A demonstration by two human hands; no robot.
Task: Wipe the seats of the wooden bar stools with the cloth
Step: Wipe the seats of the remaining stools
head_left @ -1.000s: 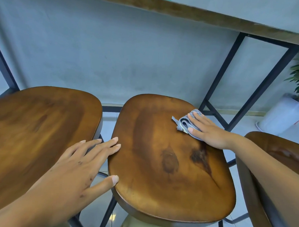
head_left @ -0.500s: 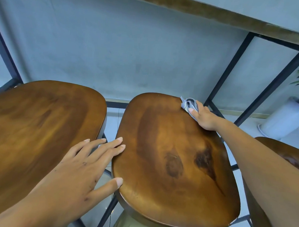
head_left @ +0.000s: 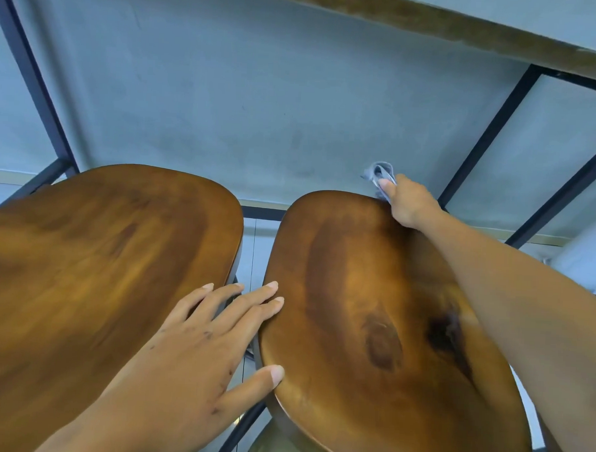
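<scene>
Two brown, rounded wooden bar stool seats fill my view, side by side with a narrow gap between them: the left seat [head_left: 93, 268] and the right seat [head_left: 371, 314], the latter marked by two dark knots in its grain. Behind them stands a grey-blue wall [head_left: 261, 104], crossed by black metal frame bars [head_left: 481, 138] that carry a brown wooden bench top edge [head_left: 435, 30] overhead.

My left hand [head_left: 195, 351] lies over the gap, fingers straight and spread; the fingertips and thumb touch the near-left rim of the right seat. It holds nothing, and I judge it is steadying the stool.

My right hand [head_left: 408, 205] is at the far right edge of the right seat, fingers curled round a small, folded grey-blue cloth [head_left: 380, 176], which is bunched and sticks out beyond the rim.

Assessment: the cloth is light, soft and limp; it will slide out of flat fingers on varnished wood, so it is best taken as a folded pad under the palm. The seat is hard, smooth and likely slippery.
</scene>
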